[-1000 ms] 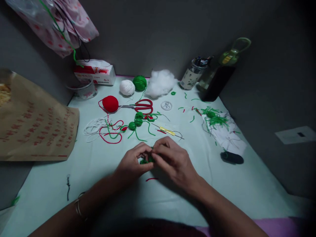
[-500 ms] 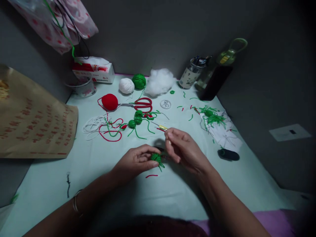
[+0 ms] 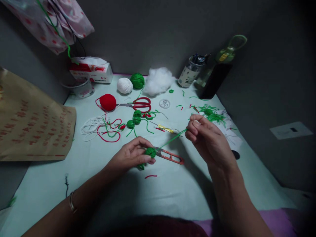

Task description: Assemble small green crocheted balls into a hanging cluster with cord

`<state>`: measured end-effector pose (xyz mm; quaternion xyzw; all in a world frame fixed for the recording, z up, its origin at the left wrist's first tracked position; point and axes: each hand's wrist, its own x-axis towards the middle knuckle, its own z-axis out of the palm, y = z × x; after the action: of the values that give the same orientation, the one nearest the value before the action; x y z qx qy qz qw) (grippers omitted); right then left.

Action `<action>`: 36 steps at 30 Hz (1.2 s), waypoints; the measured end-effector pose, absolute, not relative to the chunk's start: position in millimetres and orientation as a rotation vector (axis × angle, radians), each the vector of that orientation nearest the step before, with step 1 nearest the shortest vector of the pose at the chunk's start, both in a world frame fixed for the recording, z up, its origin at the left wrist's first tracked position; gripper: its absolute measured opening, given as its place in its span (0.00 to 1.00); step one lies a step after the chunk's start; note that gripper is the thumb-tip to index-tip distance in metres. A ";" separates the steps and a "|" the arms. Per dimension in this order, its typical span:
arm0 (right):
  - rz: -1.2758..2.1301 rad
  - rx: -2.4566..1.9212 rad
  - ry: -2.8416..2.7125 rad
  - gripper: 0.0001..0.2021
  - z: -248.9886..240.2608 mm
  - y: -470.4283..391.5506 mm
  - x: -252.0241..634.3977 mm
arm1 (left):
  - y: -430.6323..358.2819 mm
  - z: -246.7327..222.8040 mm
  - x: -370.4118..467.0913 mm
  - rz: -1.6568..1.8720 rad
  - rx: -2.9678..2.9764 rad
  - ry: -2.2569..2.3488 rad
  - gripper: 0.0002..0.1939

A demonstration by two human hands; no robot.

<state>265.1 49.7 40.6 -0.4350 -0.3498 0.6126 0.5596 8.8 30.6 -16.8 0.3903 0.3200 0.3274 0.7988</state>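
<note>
Between the fingers and thumb of my left hand [image 3: 134,153] is a small green crocheted ball [image 3: 150,152], with a green loop hanging below it. A taut strand of green yarn [image 3: 171,139] runs from the ball up to my right hand [image 3: 202,133], which is raised and closed in a pinch on it. A thin pale tip shows above those fingers, too small to name surely. Orange-handled thread snips [image 3: 171,156] lie on the table just right of the ball, beneath the strand. A short red yarn scrap [image 3: 150,176] lies nearer to me.
Behind my hands lie green crocheted pieces [image 3: 134,120], a yellow-handled hook [image 3: 165,128], red-handled scissors [image 3: 142,104], and red yarn [image 3: 108,102]. White stuffing [image 3: 159,81] sits at the back. A paper bag [image 3: 49,131] stands left; a bottle [image 3: 217,72] and green scraps [image 3: 212,114] are right.
My right hand has moved up and right, away from the ball, drawing the green strand taut. My left hand has shifted slightly left with the ball, and the snips now show more fully.
</note>
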 end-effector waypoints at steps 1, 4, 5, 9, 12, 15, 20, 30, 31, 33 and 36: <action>1.415 -1.043 -0.896 0.04 39.8 46.6 261.4 | 31.7 -18.1 8.6 0.739 0.818 0.691 0.15; 1.265 -1.132 -1.215 0.02 36.4 36.5 248.2 | 35.2 -21.1 8.4 0.796 0.775 0.690 0.15; 1.169 -1.157 -1.350 0.02 35.0 33.3 243.8 | 36.1 -21.4 8.5 0.807 0.762 0.688 0.14; 0.757 -1.103 -1.808 0.06 29.6 23.7 230.2 | 37.7 -18.0 9.0 0.817 0.726 0.715 0.13; 0.606 -1.058 -1.996 0.07 27.1 20.0 225.9 | 37.3 -14.3 9.0 0.827 0.708 0.736 0.12; 0.535 -1.065 -2.100 0.07 27.1 18.0 224.8 | 36.6 -13.2 8.4 0.835 0.708 0.747 0.11; 0.526 -1.081 -2.159 0.07 29.6 15.6 225.3 | 36.3 -13.5 7.6 0.849 0.719 0.754 0.11; 0.552 -1.126 -2.149 0.09 26.3 12.6 216.1 | 35.2 -12.5 10.1 0.894 0.785 0.829 0.16; 0.636 -1.149 -2.104 0.08 25.3 13.2 215.1 | 34.7 -11.9 10.6 0.897 0.774 0.829 0.16; 0.849 -1.196 -1.978 0.07 23.6 15.0 213.2 | 33.6 -11.1 11.6 0.906 0.746 0.818 0.16; 1.098 -1.236 -1.788 0.06 21.4 17.5 210.5 | 32.4 -13.1 12.9 0.925 0.720 0.785 0.15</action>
<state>210.5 17.5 21.4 -0.4763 -0.6890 0.4231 0.3456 12.9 32.4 -13.1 0.3309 0.3606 0.4252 0.7614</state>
